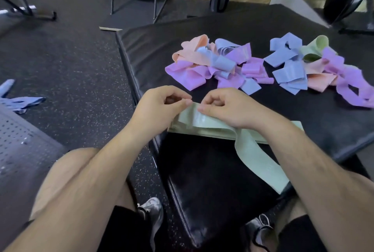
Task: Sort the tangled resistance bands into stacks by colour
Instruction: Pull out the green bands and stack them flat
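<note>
— Any readable writing?
— Only a faint pale patch of print on the top pale-green flat stretchy band (pixel 195 115), too blurred to read. Likewise a lighter mark on one blue band (pixel 291 72) farther back.

— And the left hand (pixel 159 106)?
— Clenched into a pinch, thumb and forefinger nipping the far corner of that green band.

— The right hand (pixel 226 108)?
— Curled as well, fingertips (pixel 202 109) gripping the same band's edge, just beside the left pinch.

— Lying where, that band?
— On top of a flat stack of pale-green bands (pixel 204 131), at the near edge of the black padded vinyl platform (pixel 222 27), directly under both hands. Also a loose green strip (pixel 261 160) trailing off the stack and down the platform's front, beneath the right forearm.

— Unsorted heaps?
— Two, farther back on the platform and well apart from the hands. Straight ahead, a tangle of peach, blue and purple bands (pixel 212 63). To its right, a second tangle of blue, green, peach and purple bands (pixel 315 67).

— Anything off the platform?
— Some blue strips (pixel 22 102) on the black speckled rubber floor (pixel 81 69), far left. Bands or not, cannot tell.
</note>
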Demonstrator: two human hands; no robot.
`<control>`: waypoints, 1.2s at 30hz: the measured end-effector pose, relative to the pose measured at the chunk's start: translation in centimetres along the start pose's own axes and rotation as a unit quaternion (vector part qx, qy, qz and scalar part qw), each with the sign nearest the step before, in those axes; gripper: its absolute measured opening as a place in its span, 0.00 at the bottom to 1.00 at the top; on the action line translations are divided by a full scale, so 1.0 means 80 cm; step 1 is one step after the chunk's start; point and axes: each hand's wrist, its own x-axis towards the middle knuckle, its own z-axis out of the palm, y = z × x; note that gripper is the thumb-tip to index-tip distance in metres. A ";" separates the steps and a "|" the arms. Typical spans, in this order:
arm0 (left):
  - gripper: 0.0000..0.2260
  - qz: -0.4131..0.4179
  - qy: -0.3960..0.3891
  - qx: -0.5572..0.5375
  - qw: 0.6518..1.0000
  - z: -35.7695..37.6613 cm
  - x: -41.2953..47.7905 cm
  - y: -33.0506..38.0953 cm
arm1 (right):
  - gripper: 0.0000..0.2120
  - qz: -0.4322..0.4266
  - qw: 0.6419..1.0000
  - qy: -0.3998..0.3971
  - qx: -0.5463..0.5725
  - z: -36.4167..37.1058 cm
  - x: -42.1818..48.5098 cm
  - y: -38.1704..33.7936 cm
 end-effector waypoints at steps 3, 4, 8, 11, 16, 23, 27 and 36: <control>0.02 -0.008 0.002 0.003 1.000 0.000 0.008 -0.006 | 0.09 0.006 1.000 -0.008 0.006 0.000 0.011 0.000; 0.02 -0.012 0.006 0.006 1.000 0.000 0.010 -0.009 | 0.09 0.007 1.000 -0.011 0.010 0.001 0.014 0.000; 0.02 -0.025 0.012 0.044 0.999 0.001 0.010 -0.018 | 0.10 0.013 1.000 -0.023 0.002 0.012 0.020 0.001; 0.02 -0.019 0.018 0.074 0.997 0.004 0.006 -0.021 | 0.10 0.014 0.999 -0.027 -0.019 0.019 0.022 0.003; 0.03 0.005 0.020 0.119 0.993 0.009 0.003 -0.028 | 0.08 0.011 0.999 -0.024 -0.026 0.020 0.021 0.004; 0.03 0.034 0.010 0.167 0.985 0.014 0.004 -0.039 | 0.07 0.016 0.999 -0.007 -0.037 0.026 0.020 0.005; 0.06 0.061 -0.014 0.194 0.979 0.015 0.002 -0.039 | 0.08 0.020 0.999 -0.007 -0.044 0.025 0.016 0.001; 0.17 0.117 -0.063 0.212 0.968 0.017 0.003 -0.048 | 0.10 0.052 0.997 -0.039 -0.047 0.006 0.004 -0.001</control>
